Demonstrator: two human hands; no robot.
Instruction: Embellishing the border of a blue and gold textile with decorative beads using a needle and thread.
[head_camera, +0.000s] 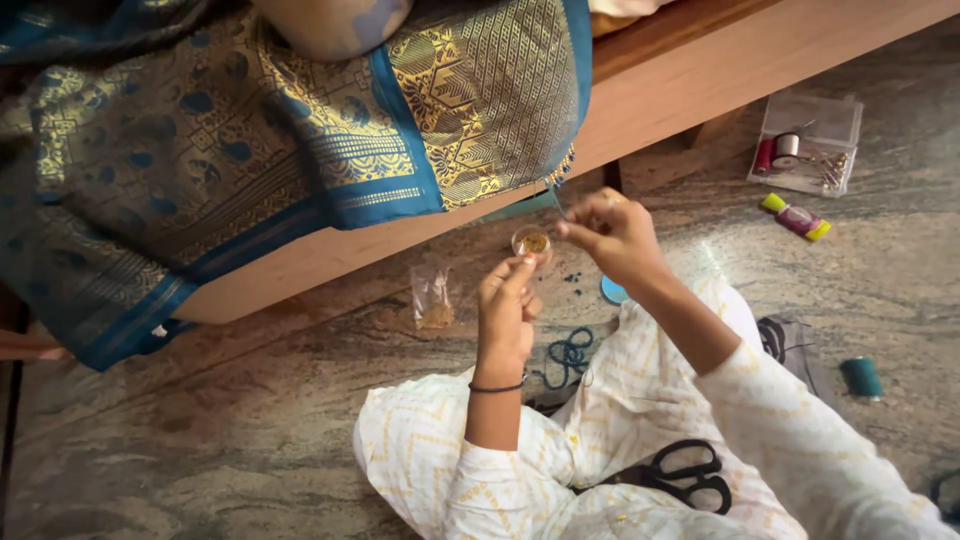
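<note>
My left hand is raised, fingertips pinching something too small to make out, just below a small round container of gold beads. My right hand is pinched on a thin needle or thread, right beside that container. A blue and gold patterned fabric hangs over a wooden bed edge in front of me. Black scissors lie on my lap, on white patterned clothing. Blue thread lies coiled on the floor by my knee.
A clear plastic packet lies on the stone floor. At right sit a clear sewing box with spools, a yellow-pink spool and a teal spool. A blue round lid lies under my right wrist.
</note>
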